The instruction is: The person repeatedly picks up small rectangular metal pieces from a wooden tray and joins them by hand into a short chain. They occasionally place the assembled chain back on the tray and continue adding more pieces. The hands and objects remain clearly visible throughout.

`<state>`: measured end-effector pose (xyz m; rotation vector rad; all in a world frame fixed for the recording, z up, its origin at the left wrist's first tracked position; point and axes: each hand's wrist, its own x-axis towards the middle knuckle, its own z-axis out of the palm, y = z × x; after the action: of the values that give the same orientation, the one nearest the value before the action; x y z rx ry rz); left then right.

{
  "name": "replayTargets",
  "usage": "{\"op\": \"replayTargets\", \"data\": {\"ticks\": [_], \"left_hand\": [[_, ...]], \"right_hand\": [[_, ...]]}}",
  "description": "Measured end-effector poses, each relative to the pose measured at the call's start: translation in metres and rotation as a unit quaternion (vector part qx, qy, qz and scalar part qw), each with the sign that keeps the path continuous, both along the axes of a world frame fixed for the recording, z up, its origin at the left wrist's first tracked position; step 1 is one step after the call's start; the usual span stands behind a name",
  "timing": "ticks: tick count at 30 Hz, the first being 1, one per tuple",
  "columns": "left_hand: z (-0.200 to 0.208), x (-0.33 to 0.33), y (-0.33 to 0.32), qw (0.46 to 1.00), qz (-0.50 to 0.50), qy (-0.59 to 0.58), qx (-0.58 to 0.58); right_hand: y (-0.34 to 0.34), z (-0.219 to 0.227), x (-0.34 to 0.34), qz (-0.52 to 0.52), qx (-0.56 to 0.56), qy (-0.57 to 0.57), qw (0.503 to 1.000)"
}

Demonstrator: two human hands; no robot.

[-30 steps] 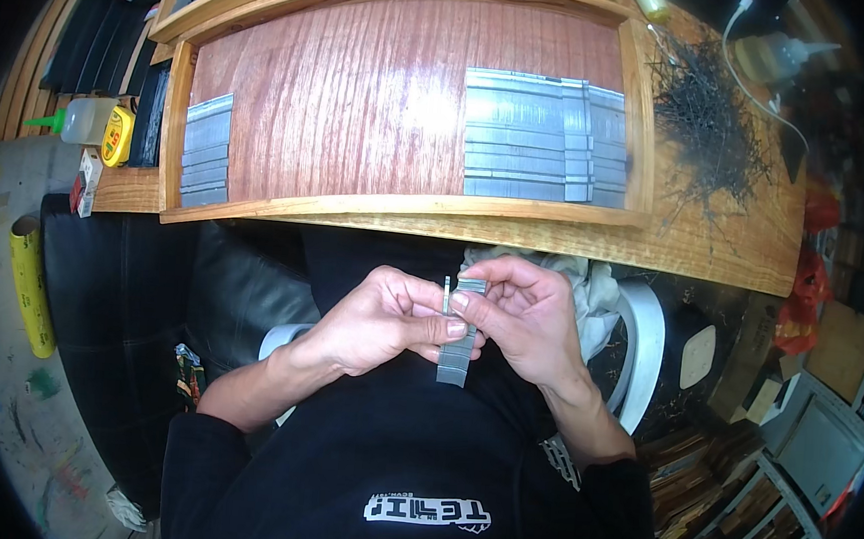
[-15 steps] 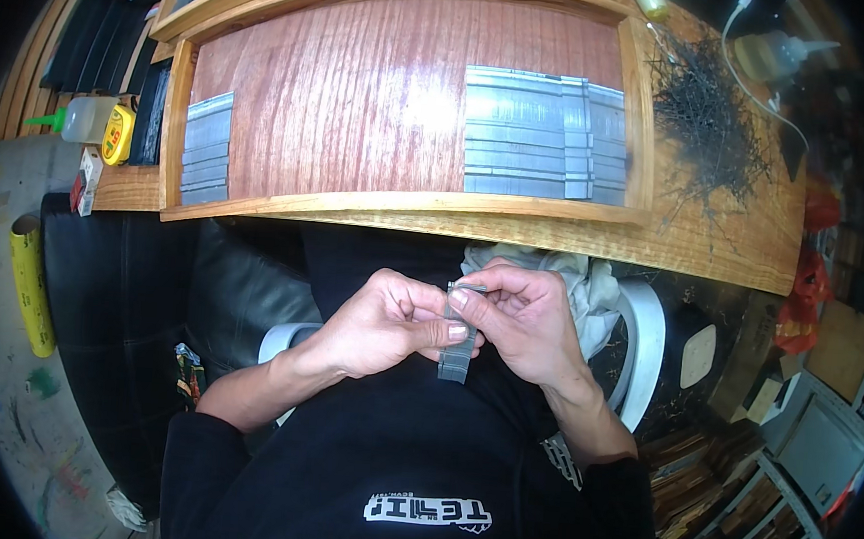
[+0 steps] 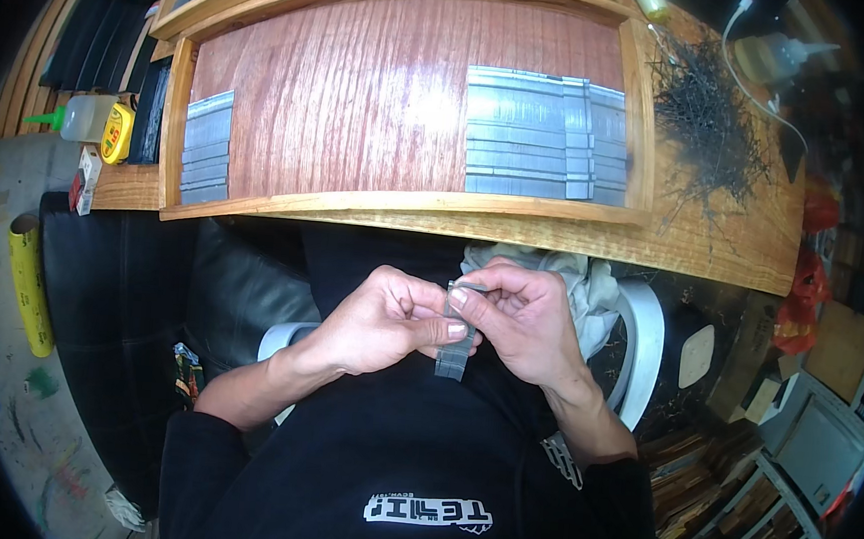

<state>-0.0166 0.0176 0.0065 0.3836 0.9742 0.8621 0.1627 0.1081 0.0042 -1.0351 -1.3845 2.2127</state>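
While narrow ridged grey strip [image 3: 450, 363] sits before black shirt [image 3: 360, 445], left grip [image 3: 385, 318] clamps its middle, right grip [image 3: 521, 321] clamps it near far end. Near end juts free toward shirt. Beyond both grips, shallow wooden tray [image 3: 406, 214] rests on table [image 3: 718, 258], grey strips [image 3: 515, 135] grouped at its right, smaller group [image 3: 207, 149] at left. Dark thin pieces [image 3: 708, 119] heaped on table, right of tray.

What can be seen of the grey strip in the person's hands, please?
The grey strip is narrow, with fine lines across it; it looks like metal or plastic, I cannot tell which. It runs nearly vertically in the picture, slightly tilted. The left hand and right hand both pinch it, hiding parts; its lower end sticks out below them.
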Motion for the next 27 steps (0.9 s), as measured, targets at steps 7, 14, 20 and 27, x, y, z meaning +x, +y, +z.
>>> {"op": "replayTargets", "data": {"ticks": [7, 14, 20, 27], "left_hand": [[-0.0005, 0.0012, -0.0004, 1.0, 0.014, 0.003, 0.004], [0.0003, 0.0041, 0.0002, 0.999, 0.023, 0.021, -0.006], [-0.0028, 0.0048, -0.0008, 0.999, 0.022, 0.031, -0.013], [-0.0022, 0.0047, -0.0012, 0.999, 0.031, 0.033, -0.014]], "right_hand": [[-0.0013, 0.0021, -0.0022, -0.015, -0.023, -0.004, 1.0], [-0.0041, -0.0015, -0.0006, -0.027, -0.011, 0.003, 1.0], [-0.0016, 0.0025, -0.0006, -0.011, -0.005, -0.014, 1.0], [-0.0043, -0.0031, -0.0031, -0.013, 0.013, -0.006, 1.0]]}}
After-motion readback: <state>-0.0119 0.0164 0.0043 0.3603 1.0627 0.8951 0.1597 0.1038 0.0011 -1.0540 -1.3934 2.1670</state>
